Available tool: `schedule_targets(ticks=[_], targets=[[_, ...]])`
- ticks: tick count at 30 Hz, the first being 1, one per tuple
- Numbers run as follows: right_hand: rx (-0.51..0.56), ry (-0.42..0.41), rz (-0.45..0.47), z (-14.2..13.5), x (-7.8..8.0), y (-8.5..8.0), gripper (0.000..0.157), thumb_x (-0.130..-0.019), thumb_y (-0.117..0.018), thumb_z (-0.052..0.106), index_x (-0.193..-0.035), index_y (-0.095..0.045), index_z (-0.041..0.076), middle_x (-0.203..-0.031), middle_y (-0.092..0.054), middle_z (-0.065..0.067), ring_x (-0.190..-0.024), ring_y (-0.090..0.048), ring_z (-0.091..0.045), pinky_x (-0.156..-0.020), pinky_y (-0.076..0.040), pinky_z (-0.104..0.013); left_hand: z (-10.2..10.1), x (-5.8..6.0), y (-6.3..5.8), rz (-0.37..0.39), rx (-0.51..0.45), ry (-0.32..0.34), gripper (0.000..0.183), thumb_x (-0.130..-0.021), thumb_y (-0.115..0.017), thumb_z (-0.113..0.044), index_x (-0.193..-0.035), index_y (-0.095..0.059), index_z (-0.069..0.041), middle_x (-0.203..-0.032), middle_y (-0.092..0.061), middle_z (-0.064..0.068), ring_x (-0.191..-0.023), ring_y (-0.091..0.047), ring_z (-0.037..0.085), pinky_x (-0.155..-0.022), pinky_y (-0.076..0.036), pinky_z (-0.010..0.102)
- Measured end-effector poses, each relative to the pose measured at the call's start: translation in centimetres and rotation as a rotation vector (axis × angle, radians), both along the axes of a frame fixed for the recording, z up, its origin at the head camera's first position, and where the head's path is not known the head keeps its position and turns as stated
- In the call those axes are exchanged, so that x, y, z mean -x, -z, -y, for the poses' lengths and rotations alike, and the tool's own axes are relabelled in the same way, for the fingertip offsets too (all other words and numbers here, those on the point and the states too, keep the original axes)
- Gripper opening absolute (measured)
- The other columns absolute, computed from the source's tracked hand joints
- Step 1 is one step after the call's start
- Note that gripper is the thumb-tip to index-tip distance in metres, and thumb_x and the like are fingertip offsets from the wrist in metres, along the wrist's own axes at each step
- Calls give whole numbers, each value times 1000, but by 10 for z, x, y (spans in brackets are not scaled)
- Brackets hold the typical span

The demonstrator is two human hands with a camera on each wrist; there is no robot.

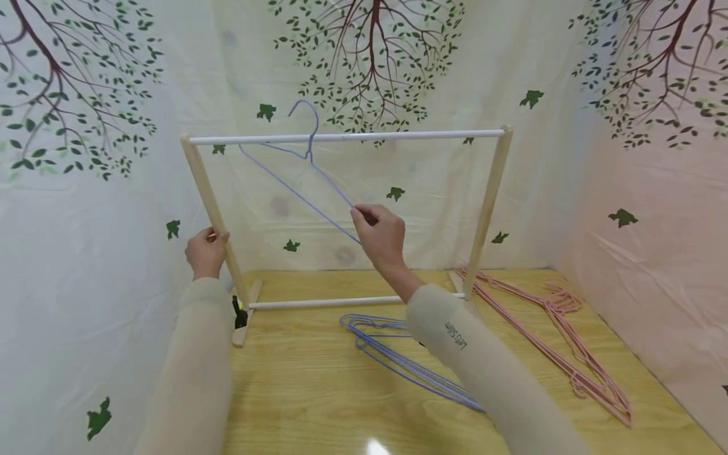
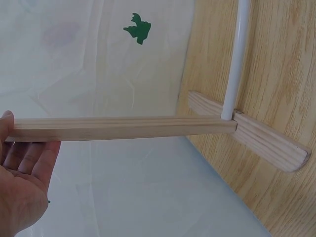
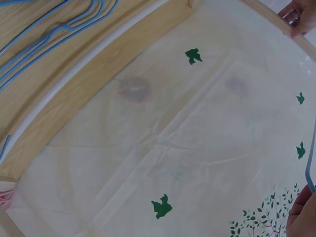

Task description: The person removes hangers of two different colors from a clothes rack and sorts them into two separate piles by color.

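My right hand (image 1: 382, 237) pinches a blue wire hanger (image 1: 316, 117) by its right shoulder, thumb against fingertips. The hanger tilts, and its hook rises above the rack's white top rail (image 1: 398, 135), overlapping it in the head view, its open end pointing left. Part of the hanger's right end is hidden behind the hand. My left hand (image 1: 206, 254) grips the left wooden post (image 1: 201, 183) of the rack about midway down. In the left wrist view, the left fingers (image 2: 47, 160) lie under the post, with the thumb over it.
Several blue hangers (image 1: 421, 366) lie stacked on the wooden table (image 1: 296, 392) in front of the rack, partly hidden by my right sleeve. A pile of pink hangers (image 1: 546, 354) lies at the right. Behind stands a leaf-patterned sheet (image 1: 341, 253). A small black object (image 1: 240, 315) sits by the left foot.
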State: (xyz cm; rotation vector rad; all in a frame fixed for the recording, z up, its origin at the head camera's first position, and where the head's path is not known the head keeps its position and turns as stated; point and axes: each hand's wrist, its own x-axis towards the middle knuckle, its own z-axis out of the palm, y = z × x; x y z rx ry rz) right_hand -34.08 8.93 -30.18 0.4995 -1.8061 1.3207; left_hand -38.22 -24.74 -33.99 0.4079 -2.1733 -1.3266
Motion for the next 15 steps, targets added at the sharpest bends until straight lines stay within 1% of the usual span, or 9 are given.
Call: schedule_targets(ticks=[4,8,11,15], targets=[[8,-18,-33,-20,-4,4,11,-89,-74,10,-94,-78,2,-86,-74,-9,-70,-66,-16,-64,-52,-23,0,-1,-1,14,-14,18,44,-102,-55,-19,-142,-52,-2,-134,-58,24,-120,-59,37,-99,-49,45],[5,-35,-52,-42,-10,11,9,-88,-75,9,-92,-78,1,-83,-74,-8,-68,-63,-10,-63,-50,-17,1,-2,-2,30,-24,21,45,-102,-55,-21,-144,-51,-3,-136,-57,23,-121,-59,36,-99,-49,44],[1,-47,-54,-60,-17,19,9,-88,-75,8,-92,-79,1,-81,-73,-9,-66,-61,-6,-62,-48,-15,2,-1,-1,35,-21,19,46,-102,-55,-22,-144,-51,-3,-136,-57,23,-121,-58,36,-99,-49,44],[-19,-44,-39,-85,-26,33,7,-87,-75,4,-91,-78,0,-80,-72,-12,-65,-58,0,-60,-46,-12,0,0,0,30,-16,21,45,-102,-55,-21,-143,-51,-2,-135,-57,23,-121,-58,37,-99,-49,45]])
